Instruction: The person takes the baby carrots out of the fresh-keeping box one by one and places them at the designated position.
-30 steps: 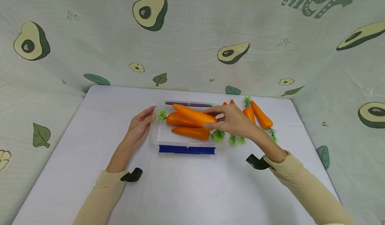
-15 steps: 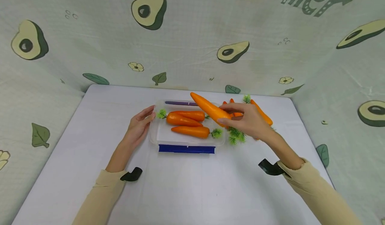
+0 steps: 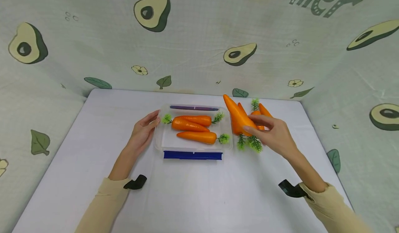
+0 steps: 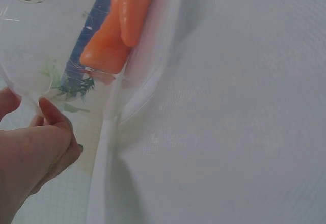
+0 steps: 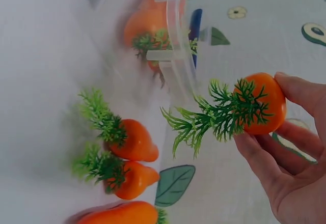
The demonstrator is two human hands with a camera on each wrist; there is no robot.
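Avocado-print cloth [image 3: 193,28] behind white desk [image 3: 187,198]. Clear plastic container [image 3: 166,140] holds three toy carrots [image 3: 188,125]. Left hand [image 3: 143,131] pinches container's left rim; right hand [image 3: 274,132] grips raised carrot [image 3: 237,115] over loose carrots [image 5: 136,140], right of container.

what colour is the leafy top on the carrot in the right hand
Green: the leafy top of the held carrot shows best in the right wrist view.

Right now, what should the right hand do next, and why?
Probably lower the held carrot beside the loose carrots: a second ago the right hand had it over the container, and now it is raised near those carrots, outside the container.
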